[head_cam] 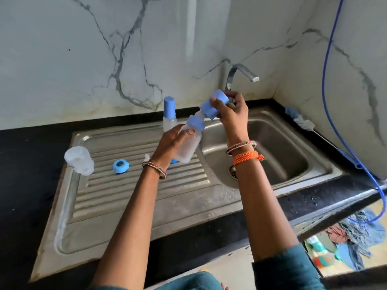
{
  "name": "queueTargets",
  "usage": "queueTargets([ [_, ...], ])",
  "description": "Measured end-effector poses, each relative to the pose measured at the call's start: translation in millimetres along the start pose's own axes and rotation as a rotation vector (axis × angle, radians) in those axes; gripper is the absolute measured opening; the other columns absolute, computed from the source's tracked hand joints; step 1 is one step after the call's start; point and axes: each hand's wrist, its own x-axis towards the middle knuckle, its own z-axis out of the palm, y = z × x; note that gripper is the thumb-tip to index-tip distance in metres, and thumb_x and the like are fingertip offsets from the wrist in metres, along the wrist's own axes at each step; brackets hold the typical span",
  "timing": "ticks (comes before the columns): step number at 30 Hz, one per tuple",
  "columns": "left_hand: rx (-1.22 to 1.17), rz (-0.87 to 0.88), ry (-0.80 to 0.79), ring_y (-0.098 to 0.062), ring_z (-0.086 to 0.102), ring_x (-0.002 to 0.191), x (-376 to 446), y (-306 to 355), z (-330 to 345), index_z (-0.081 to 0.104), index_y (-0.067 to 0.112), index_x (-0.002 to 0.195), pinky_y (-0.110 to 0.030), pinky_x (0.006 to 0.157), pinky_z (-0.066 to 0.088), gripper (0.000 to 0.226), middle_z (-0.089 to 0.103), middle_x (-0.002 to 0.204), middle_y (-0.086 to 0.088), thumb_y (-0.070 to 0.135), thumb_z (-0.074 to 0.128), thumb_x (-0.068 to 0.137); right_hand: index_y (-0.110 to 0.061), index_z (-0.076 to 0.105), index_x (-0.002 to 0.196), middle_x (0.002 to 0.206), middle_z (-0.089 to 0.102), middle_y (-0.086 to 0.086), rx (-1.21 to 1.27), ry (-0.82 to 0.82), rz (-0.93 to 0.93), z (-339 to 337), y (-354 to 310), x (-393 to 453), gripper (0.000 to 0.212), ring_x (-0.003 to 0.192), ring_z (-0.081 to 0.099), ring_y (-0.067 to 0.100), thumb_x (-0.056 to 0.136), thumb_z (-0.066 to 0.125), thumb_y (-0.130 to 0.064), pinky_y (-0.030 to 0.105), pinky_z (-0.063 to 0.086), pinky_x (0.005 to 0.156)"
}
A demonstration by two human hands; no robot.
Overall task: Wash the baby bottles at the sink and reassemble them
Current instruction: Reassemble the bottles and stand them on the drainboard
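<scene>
Holding a frosted baby bottle (188, 146) tilted over the seam between drainboard and basin, the person's left hand (172, 141) has its fingers and thumb curled round the bottle's body, the neck pointing up and to the right. A blue screw collar (195, 122) sits on that neck, with a pale teat just above it. The right hand (231, 113) grips a blue cap (214, 104) between thumb and fingers, its open end close over the teat, though whether cap and collar touch cannot be told. Three bottle bodies can be counted: the held one, a second assembled bottle (169, 115) standing upright with its blue cap on at the back of the drainboard, and a third, bare frosted bottle (79, 161) lying on its side at the drainboard's left edge. One loose blue ring (120, 166) lies flat on the ridges of the steel drainboard (146, 195), and one small pale teat (147, 158) sits just beside the left wrist. A further blue piece shows partly under the held bottle; what it is cannot be told. The sink basin (272, 147) lies under the right forearm, with one steel tap (240, 74) behind it. One bottle brush (299, 120) with blue and white bristles rests on the black counter by the corner, and one blue hose (328, 91) runs down the right wall.
</scene>
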Motion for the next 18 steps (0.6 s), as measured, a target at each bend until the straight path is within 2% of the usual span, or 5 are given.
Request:
queueTargets([
  [3, -0.05, 0.021, 0.016, -0.033, 0.059, 0.083, -3, 12, -9, 0.069, 0.031, 0.069, -0.051, 0.073, 0.046, 0.015, 0.064, 0.076, -0.003, 0.045, 0.067, 0.065, -0.014, 0.057, 0.095, 0.064, 0.063, -0.009, -0.023, -0.12, 0.044, 17, -6, -5, 0.016, 0.06, 0.06, 0.004, 0.084, 0.068, -0.008, 0.021, 0.049, 0.057],
  [6, -0.098, 0.081, 0.003, -0.027, 0.059, 0.077, -10, 19, -14, 0.069, 0.032, 0.072, -0.044, 0.071, 0.045, 0.02, 0.065, 0.075, 0.003, 0.049, 0.065, 0.064, -0.016, 0.058, 0.093, 0.061, 0.064, -0.012, -0.061, -0.176, 0.033, 28, -8, -9, 0.011, 0.06, 0.061, 0.002, 0.086, 0.066, -0.012, 0.02, 0.05, 0.058],
  [9, -0.109, 0.095, 0.043, -0.01, 0.059, 0.067, -18, 28, -19, 0.069, 0.031, 0.067, -0.027, 0.063, 0.047, 0.014, 0.064, 0.067, 0.011, 0.044, 0.065, 0.065, -0.018, 0.055, 0.086, 0.054, 0.059, -0.013, -0.078, -0.173, 0.012, 41, -12, -12, 0.011, 0.058, 0.057, 0.008, 0.087, 0.064, -0.011, 0.026, 0.049, 0.057],
  [12, -0.129, 0.043, 0.084, -0.013, 0.057, 0.068, -25, 40, -24, 0.064, 0.02, 0.071, -0.03, 0.065, 0.045, 0.019, 0.062, 0.071, 0.002, 0.039, 0.063, 0.068, -0.014, 0.051, 0.083, 0.065, 0.058, -0.002, -0.121, -0.19, -0.002, 52, -19, -13, 0.013, 0.066, 0.056, 0.016, 0.087, 0.062, -0.01, 0.035, 0.049, 0.064],
  [18, -0.135, -0.076, 0.193, -0.016, 0.053, 0.067, -26, 49, -30, 0.062, 0.011, 0.079, -0.026, 0.061, 0.043, 0.029, 0.058, 0.075, -0.006, 0.038, 0.072, 0.072, -0.014, 0.043, 0.071, 0.055, 0.047, -0.012, -0.129, -0.114, -0.106, 78, -12, -15, 0.014, 0.047, 0.045, -0.003, 0.079, 0.056, -0.016, 0.012, 0.039, 0.047],
])
